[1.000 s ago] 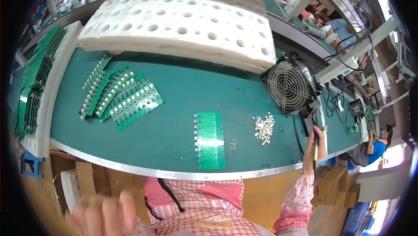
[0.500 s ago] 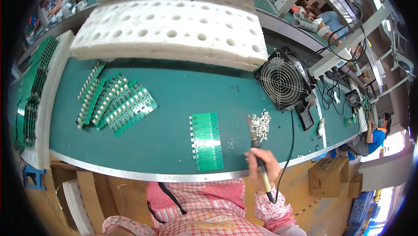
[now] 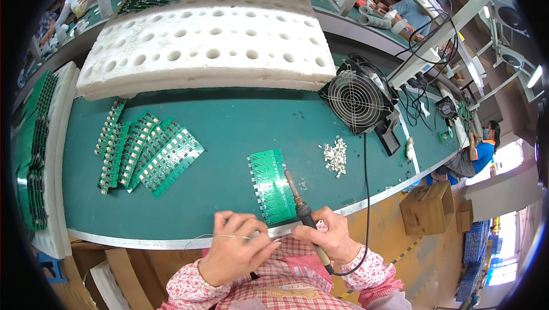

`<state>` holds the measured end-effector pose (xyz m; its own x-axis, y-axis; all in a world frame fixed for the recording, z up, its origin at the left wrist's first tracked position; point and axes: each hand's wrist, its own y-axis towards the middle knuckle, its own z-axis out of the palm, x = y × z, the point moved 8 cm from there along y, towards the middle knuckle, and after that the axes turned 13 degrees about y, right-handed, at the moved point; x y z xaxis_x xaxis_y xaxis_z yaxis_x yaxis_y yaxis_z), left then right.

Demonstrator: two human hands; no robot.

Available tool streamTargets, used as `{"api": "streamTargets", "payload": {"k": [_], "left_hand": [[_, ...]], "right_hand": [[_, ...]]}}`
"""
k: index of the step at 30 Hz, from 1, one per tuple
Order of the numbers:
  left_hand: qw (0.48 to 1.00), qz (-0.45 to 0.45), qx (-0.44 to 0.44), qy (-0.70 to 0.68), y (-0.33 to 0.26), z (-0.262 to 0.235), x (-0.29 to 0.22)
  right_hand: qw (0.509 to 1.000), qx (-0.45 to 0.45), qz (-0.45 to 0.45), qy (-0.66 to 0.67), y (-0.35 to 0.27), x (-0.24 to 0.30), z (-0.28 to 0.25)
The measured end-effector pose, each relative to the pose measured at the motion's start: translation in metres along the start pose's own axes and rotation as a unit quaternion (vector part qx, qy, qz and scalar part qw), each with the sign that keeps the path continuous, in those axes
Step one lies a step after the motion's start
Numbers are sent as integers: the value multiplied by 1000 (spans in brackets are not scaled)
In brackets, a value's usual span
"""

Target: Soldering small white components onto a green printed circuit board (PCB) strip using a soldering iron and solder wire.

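My right hand (image 3: 333, 237) grips the handle of a soldering iron (image 3: 303, 210), its tip pointing up and away, over the right edge of a green circuit board panel (image 3: 271, 187). The panel lies flat near the table's front edge, a row of metal contacts along its left side. Between the closed fingers of my left hand (image 3: 237, 248) runs a thin silvery solder wire (image 3: 226, 235). Both hands are just in front of the panel, apart from each other. A pile of small white parts (image 3: 335, 157) lies to the panel's right.
Several populated green boards (image 3: 148, 150) lie overlapping on the left. A white foam block with holes (image 3: 211, 47) spans the back. A black fan (image 3: 357, 97) stands at the right, and the iron's cable (image 3: 366, 184) hangs over the front edge. More boards (image 3: 34, 144) stand in foam at far left.
My left hand has come up into view with the wire. My right hand has brought the soldering iron leftward from the white parts to the panel. The whole view has shifted slightly.
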<state>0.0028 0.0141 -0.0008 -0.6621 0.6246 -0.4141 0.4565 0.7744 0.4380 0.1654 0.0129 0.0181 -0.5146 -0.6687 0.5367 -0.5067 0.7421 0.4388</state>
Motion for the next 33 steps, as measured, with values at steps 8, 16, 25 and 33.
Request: {"api": "streamTargets", "payload": {"k": [8,16,25,33], "left_hand": [[997,-60,-10,-48,-13,5,20],[967,-215,-131,-29,-19,2,34],[958,-261,-114,-13,-16,5,37],[968,-231,-101,14,1,1,45]], "right_hand": [[999,-7,3,43,-4,-16,5],[988,-107,-6,108,8,-50,-8],[993,-55,74,68,2,-45,24],[991,-114,-34,66,8,-41,-8]]}}
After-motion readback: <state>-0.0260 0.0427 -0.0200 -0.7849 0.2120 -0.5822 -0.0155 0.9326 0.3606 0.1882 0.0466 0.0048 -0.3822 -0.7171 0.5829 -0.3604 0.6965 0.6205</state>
